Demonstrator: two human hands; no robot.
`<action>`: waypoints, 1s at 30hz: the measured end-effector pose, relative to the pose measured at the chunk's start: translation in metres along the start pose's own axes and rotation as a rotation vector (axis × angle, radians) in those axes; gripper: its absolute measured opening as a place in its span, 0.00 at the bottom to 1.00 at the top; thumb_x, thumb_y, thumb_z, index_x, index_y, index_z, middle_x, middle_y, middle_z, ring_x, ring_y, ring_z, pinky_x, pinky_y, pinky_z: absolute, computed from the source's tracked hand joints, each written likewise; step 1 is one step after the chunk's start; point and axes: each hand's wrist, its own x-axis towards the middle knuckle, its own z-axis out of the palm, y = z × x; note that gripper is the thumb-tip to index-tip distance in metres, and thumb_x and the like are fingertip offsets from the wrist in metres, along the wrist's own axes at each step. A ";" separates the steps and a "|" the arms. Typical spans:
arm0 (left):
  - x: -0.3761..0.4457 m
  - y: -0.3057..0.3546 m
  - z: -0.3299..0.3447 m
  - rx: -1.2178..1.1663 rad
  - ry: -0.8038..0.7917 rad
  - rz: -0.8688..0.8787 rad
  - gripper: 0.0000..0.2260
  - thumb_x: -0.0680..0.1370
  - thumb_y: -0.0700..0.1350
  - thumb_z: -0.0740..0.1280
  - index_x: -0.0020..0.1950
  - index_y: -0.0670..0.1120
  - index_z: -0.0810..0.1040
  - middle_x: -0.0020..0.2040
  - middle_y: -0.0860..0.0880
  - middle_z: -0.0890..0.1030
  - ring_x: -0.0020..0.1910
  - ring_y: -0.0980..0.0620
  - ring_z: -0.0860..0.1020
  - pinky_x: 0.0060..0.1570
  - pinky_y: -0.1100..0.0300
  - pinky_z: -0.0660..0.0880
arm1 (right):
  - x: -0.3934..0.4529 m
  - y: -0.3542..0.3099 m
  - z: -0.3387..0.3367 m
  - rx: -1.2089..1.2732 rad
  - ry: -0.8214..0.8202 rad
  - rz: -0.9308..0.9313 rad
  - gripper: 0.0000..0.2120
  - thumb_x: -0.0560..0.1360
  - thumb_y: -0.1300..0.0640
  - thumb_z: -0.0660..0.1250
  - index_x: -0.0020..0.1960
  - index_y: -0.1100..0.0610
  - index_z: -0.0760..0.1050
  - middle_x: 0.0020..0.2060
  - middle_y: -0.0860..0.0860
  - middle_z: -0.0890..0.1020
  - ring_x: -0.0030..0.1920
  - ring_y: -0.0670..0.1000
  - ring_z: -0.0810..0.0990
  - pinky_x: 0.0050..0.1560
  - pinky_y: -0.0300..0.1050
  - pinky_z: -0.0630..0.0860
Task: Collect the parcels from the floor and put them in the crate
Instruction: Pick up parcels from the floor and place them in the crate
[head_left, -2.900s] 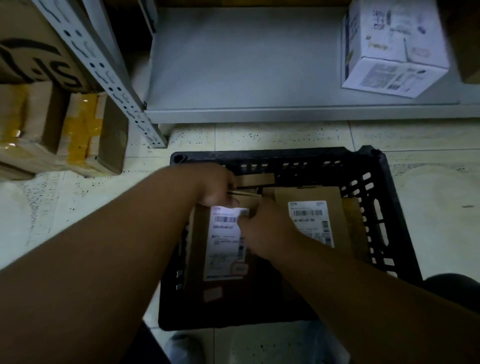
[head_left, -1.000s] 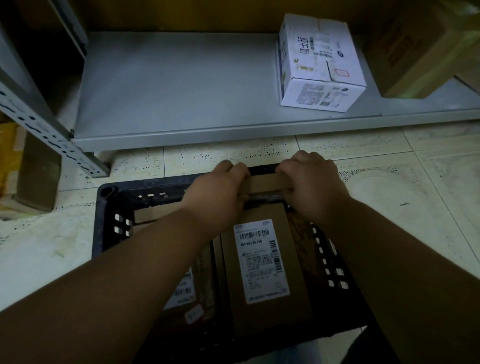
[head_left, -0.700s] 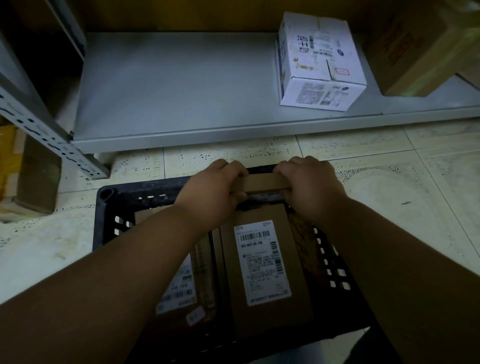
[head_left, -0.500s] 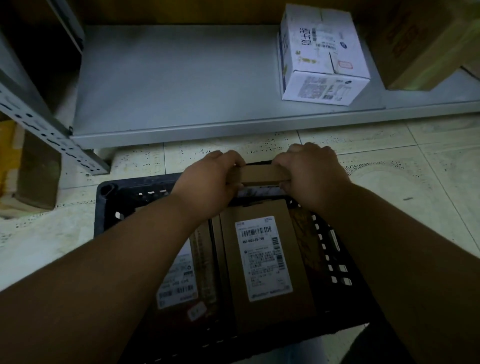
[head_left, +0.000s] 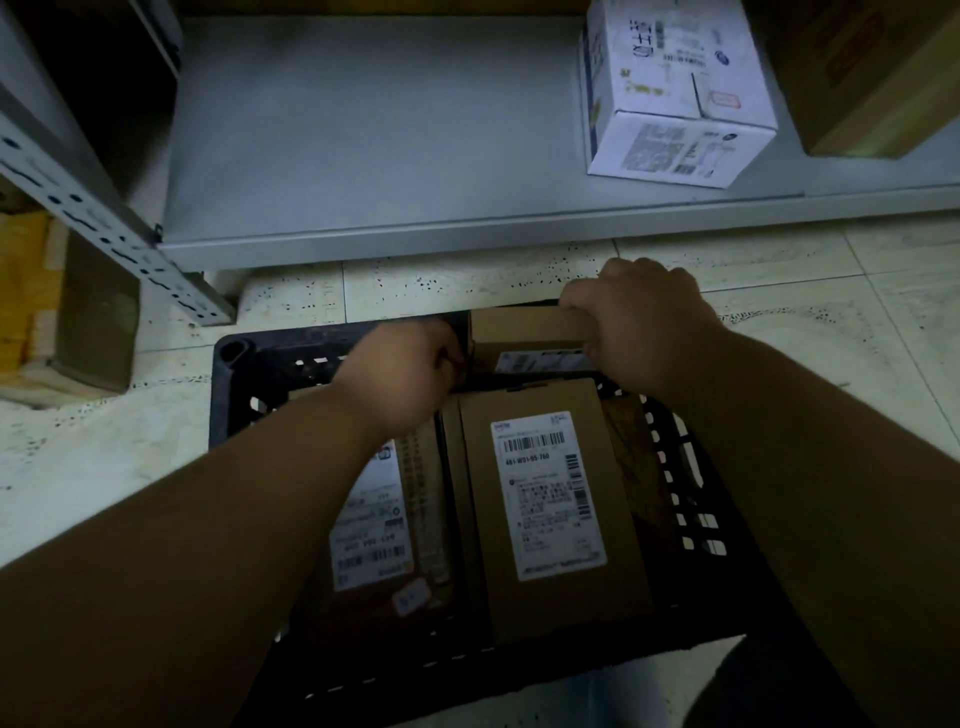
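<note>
In the lower middle of the frame, the black crate (head_left: 228, 395) holds two labelled parcels (head_left: 550, 499) lying flat. At its far edge, the right hand (head_left: 644, 322) grips a small parcel (head_left: 524, 327); the left hand (head_left: 400, 374) is curled beside it, and I cannot tell if it holds anything. Beyond, in the upper right, a white box (head_left: 675, 98) sits on the grey shelf (head_left: 374, 135).

A grey metal shelf (head_left: 363, 135) runs low across the top, a white printed carton (head_left: 675, 98) sitting on it, a brown box (head_left: 862, 73) just beside. Perforated upright (head_left: 104, 228) at left, taped cardboard (head_left: 67, 312) behind, speckled floor tiles (head_left: 104, 457) below.
</note>
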 end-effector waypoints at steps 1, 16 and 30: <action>0.000 0.000 0.004 0.038 -0.023 0.018 0.11 0.79 0.40 0.61 0.57 0.49 0.80 0.49 0.47 0.81 0.45 0.51 0.77 0.40 0.60 0.69 | 0.001 0.000 0.001 -0.003 -0.001 0.008 0.22 0.73 0.53 0.71 0.66 0.43 0.72 0.55 0.53 0.75 0.57 0.57 0.73 0.59 0.53 0.68; 0.011 -0.020 0.029 0.363 -0.417 0.137 0.23 0.82 0.63 0.46 0.76 0.62 0.60 0.76 0.50 0.60 0.72 0.42 0.61 0.68 0.45 0.64 | -0.001 -0.009 0.014 0.161 0.132 -0.093 0.21 0.77 0.52 0.68 0.68 0.44 0.70 0.55 0.48 0.80 0.55 0.53 0.77 0.60 0.52 0.67; 0.007 -0.019 0.033 0.537 -0.301 0.124 0.22 0.82 0.61 0.48 0.73 0.58 0.64 0.68 0.46 0.71 0.66 0.43 0.69 0.57 0.48 0.72 | 0.000 -0.017 0.012 0.131 0.077 -0.046 0.17 0.77 0.54 0.68 0.64 0.45 0.71 0.52 0.49 0.80 0.53 0.54 0.77 0.60 0.53 0.67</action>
